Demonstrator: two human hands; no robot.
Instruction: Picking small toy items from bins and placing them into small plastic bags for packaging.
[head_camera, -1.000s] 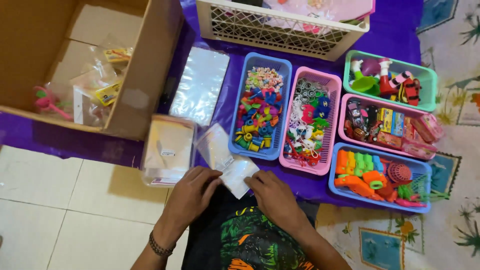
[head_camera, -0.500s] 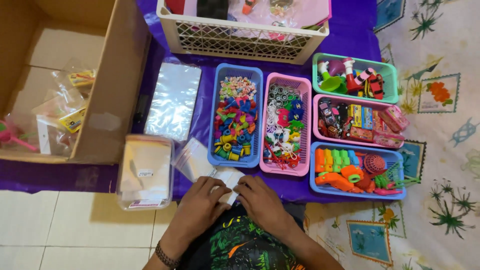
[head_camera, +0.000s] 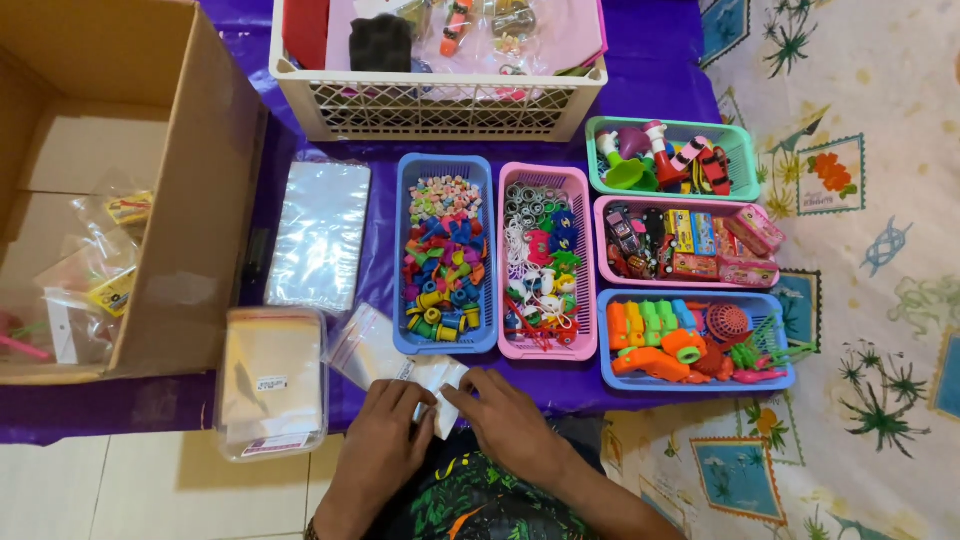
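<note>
Near the front edge of the purple cloth-covered table (head_camera: 650, 80), both my hands are meeting over a small white folded paper packet (head_camera: 440, 385). My left hand (head_camera: 385, 435) is curling over its left side, fingers pressing down on it; my right hand (head_camera: 505, 420) is pinching its right side between fingertips and thumb — both are gripping the same packet, which is lying flat on the cloth just below the blue tray.

Just beside my left hand, a few loose clear zip bags (head_camera: 360, 340) are lying at a slant, and further left a clear plastic tub of stacked zip bags (head_camera: 270, 380) is sitting at the table's edge. Above that, a flat shiny sheaf of clear plastic sleeves (head_camera: 320, 235) is resting beside an open brown cardboard box (head_camera: 190, 200) holding bagged bits.

Directly ahead of my hands, a blue oblong tray of small coloured beads and rings (head_camera: 445, 255) is touching a pink oblong tray of key rings and tiny charms (head_camera: 545, 260). To the right, three shorter trays are stacking up in a column — a green tray of whistles and toy parts (head_camera: 670, 155), a pink tray of toy cars and little boxes (head_camera: 685, 240), a blue tray of orange and green plastic toys (head_camera: 695, 340). At the back, a white lattice basket (head_camera: 440, 100) is holding mixed items.
</note>
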